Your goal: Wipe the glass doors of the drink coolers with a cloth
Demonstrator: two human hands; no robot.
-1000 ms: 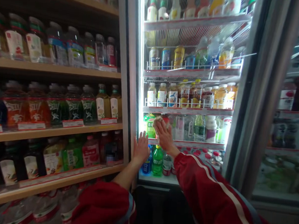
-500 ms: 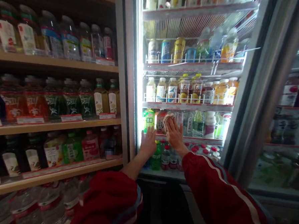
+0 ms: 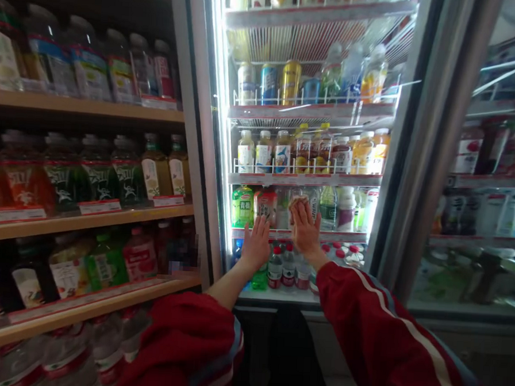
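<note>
Clearly between cooler frame edges (image 3: 399, 166): hands (image 3: 257, 245) (image 3: 306, 233), cloth (image 3: 299, 202) under right.

The cloth (image 3: 299, 205) is coloured beige. The right sleeve (image 3: 363, 319) is finished in dark red and lined lengthwise with white and light-blue stripes; the left sleeve (image 3: 176, 338) is coloured and striped alike. At the left edge of the bottle shelf (image 3: 238, 233), one bottle (image 3: 242, 206) is labelled in bright green. Toward the left edge of the can shelf (image 3: 262, 112), a blue can (image 3: 269, 82) is followed by a gold can (image 3: 291, 81).
</note>
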